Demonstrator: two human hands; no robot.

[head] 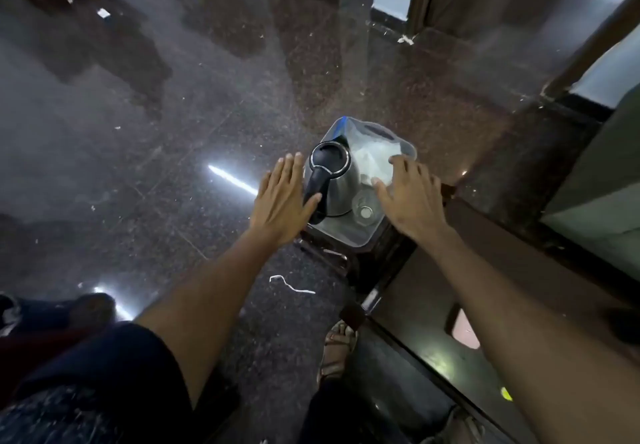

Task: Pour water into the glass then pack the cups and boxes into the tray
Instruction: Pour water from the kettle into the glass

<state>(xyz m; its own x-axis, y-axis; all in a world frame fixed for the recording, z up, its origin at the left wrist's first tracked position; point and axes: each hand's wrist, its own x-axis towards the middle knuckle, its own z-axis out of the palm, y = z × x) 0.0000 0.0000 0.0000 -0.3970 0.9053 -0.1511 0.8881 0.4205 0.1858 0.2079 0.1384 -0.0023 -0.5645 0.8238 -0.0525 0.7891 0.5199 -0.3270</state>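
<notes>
A clear plastic tray (pixel 360 240) rests on a small dark stool at the middle of the head view. Inside it stand a steel kettle (pixel 337 184) with a black lid and handle, a clear glass (pixel 364 210) and some white wrapped items (pixel 375 159). My left hand (pixel 282 198) lies flat with fingers spread just left of the kettle's handle, its thumb touching the handle. My right hand (pixel 410 191) is spread open over the tray's right side, above the white items, and holds nothing.
A dark wooden table (pixel 485 291) runs along the right. Polished stone floor (pixel 173 132) with scattered paper scraps surrounds the stool. A white strip (pixel 291 284) lies on the floor below the stool. My sandalled foot (pixel 337 346) and knee show at the bottom.
</notes>
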